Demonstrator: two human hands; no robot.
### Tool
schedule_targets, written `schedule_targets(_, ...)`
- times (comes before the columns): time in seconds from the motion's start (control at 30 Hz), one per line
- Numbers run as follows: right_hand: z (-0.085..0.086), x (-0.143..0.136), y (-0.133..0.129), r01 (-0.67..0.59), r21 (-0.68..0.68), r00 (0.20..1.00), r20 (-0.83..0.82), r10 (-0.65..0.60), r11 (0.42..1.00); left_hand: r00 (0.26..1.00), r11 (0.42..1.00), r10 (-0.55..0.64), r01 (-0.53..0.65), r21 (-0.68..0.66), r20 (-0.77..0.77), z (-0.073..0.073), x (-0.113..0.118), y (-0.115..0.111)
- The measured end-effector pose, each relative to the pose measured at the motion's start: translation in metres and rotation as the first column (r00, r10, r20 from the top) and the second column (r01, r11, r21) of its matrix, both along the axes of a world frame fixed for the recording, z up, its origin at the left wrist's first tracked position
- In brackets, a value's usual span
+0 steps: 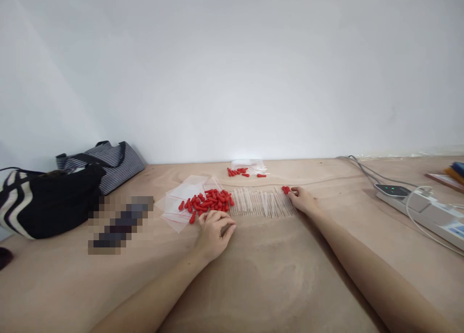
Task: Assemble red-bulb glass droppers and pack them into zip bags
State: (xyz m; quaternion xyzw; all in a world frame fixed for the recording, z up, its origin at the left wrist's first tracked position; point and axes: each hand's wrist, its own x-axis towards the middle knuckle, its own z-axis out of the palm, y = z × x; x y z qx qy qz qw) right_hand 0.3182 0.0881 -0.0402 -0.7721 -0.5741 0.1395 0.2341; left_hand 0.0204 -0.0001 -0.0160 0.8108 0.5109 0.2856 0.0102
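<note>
My left hand (214, 234) curls beside the red bulbs (212, 202) heaped on bags (176, 206); my right hand (305, 201) is at a few more, beyond the tubes (261, 203). Whether either's fingers (296, 191) grip, I can't tell. Likely sorting bulbs; next calls for a light pinch.

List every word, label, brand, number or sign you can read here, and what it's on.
None can be read.
Blue-and-white label on the white power strip: print too blurred to read.
Dark device on the strip: small green marks, too small to make out.
Clear bags under the red pieces: no lettering discernible.
Pixelated patch: blocked out, nothing legible.
</note>
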Motion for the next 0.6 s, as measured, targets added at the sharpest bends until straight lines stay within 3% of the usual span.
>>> schedule_targets(0.3,0.010,0.002,-0.007,0.109,0.044,0.994,-0.005,-0.109,0.993,0.990,0.987,0.143,-0.144,0.071,0.011,0.004,-0.006,0.005)
schedule_targets(0.43,0.019,-0.008,-0.013,-0.003,0.057,0.999,0.045,0.001,0.998,0.974,0.967,0.229,-0.226,0.117,-0.004,0.009,-0.016,0.016)
schedule_targets(0.6,0.027,-0.026,-0.019,-0.098,-0.060,0.980,0.168,0.107,0.993,0.957,0.956,0.279,-0.268,0.121,-0.084,0.015,-0.024,0.034)
